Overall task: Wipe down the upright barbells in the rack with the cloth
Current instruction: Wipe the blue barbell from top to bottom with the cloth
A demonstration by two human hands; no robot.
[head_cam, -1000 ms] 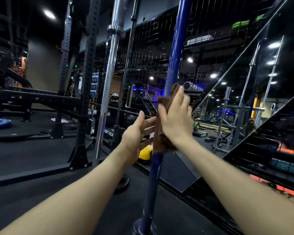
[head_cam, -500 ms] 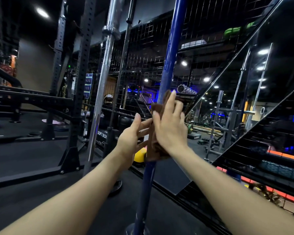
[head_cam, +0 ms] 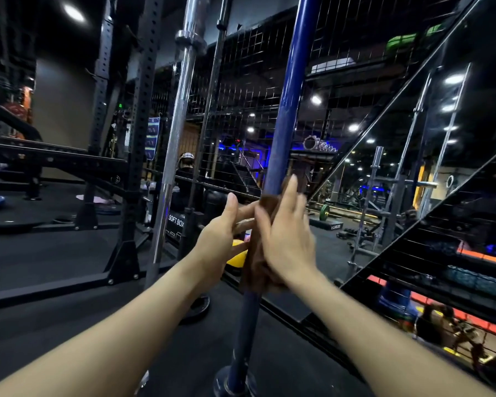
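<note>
The blue bar (head_cam: 284, 116) stands upright between both hands, the right hand (head_cam: 287, 242) pressing the brown cloth (head_cam: 255, 265) against it with straight fingers, the left hand (head_cam: 221, 233) open just beside, bare shaft running above and below

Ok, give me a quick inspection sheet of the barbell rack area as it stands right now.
Surface: dark rubber floor; the bars stand on it.
Job's things: blue barbell upright; brown cloth wrapped round its middle. Chrome barbell upright to its left, untouched.
Clutter: yellow object behind the hands; black box marked SOFT BOX.
Hands: left hand, fingers straight, presses the cloth from the left; right hand, fingers straight, presses it from the right.
Cables: nothing seen.
Surroundings: black power rack at left, wire mesh fence behind the bars, mirror at right.
</note>
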